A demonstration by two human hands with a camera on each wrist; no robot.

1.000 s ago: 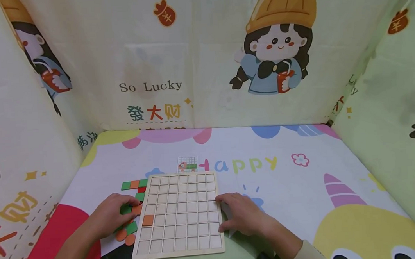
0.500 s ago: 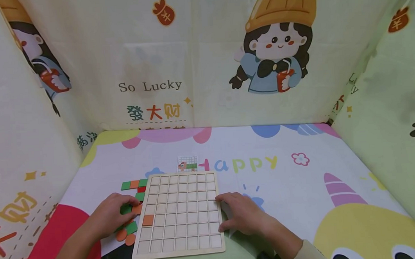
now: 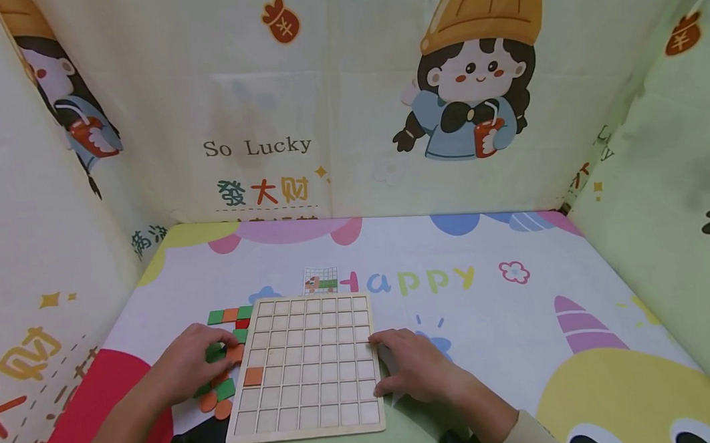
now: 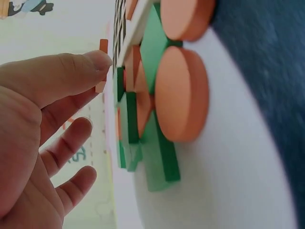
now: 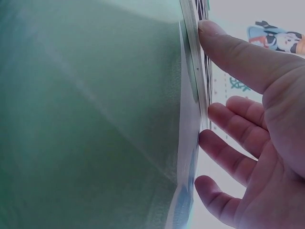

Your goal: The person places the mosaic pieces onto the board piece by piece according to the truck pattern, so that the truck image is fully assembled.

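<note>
My left hand (image 3: 188,365) is at the left edge of a wooden grid board (image 3: 309,378). Thumb and forefinger pinch an orange tile (image 4: 103,46), raised above the table in the left wrist view; the other fingers are loosely bent. One orange square tile (image 3: 253,377) sits in a left-column cell of the board. Below and around the left hand lie loose tiles, among them a green tile (image 3: 225,389) and an orange round tile (image 4: 178,93); the hand hides some. My right hand (image 3: 419,365) touches the board's right edge with thumb and fingertips, fingers relaxed (image 5: 233,143).
Behind the board lies a small picture card (image 3: 320,281) with a grid pattern. Green, orange and red tiles (image 3: 242,324) line the board's upper left side. A printed cloth (image 3: 487,321) covers the table, and patterned curtains (image 3: 361,114) enclose it.
My left hand has risen slightly, with the orange tile between thumb and forefinger. The right hand and the board have stayed in place.
</note>
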